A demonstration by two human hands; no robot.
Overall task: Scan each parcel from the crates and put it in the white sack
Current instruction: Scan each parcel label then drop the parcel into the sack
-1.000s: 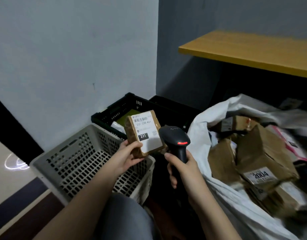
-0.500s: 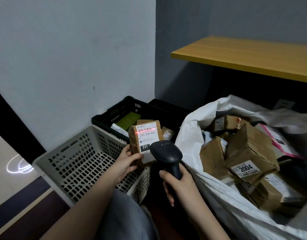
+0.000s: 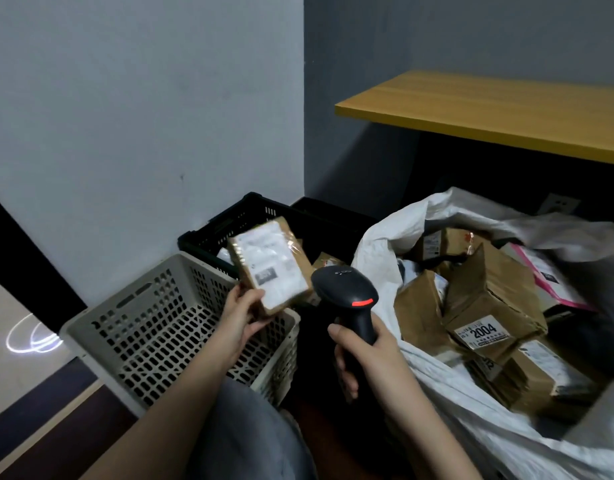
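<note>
Right hand (image 3: 362, 351) wrapped round the grip of a black barcode scanner (image 3: 347, 292), fingers curled about the handle, scanner head tipped up and leftward, a red light showing on its rear face. Left hand (image 3: 241, 315) pinches the lower corner of a small brown parcel (image 3: 269, 268), thumb on the front face, fingers behind; parcel held tilted above the near right corner of the grey crate (image 3: 132, 323), its white label facing the camera but too blurred to read. Parcel and scanner head sit just beside one another, not touching. Grey-clad knee (image 3: 243, 434) at the bottom edge, between the forearms. Grey crate is perforated plastic; the visible part of its inside shows no parcels. Behind it, touching or nearly so, a black crate (image 3: 236, 220) against the wall, with a few packages partly visible past the held parcel. To the right, the white sack (image 3: 381, 247) stands open, mouth slumped, holding a heap of brown parcels; one carton (image 3: 485, 306) near the top carries a label reading 2004, and a pink-edged mailer (image 3: 548, 275) lies toward the far side. Farthest back, a yellow-wood shelf (image 3: 489, 109) projects from the grey wall above the sack.
</note>
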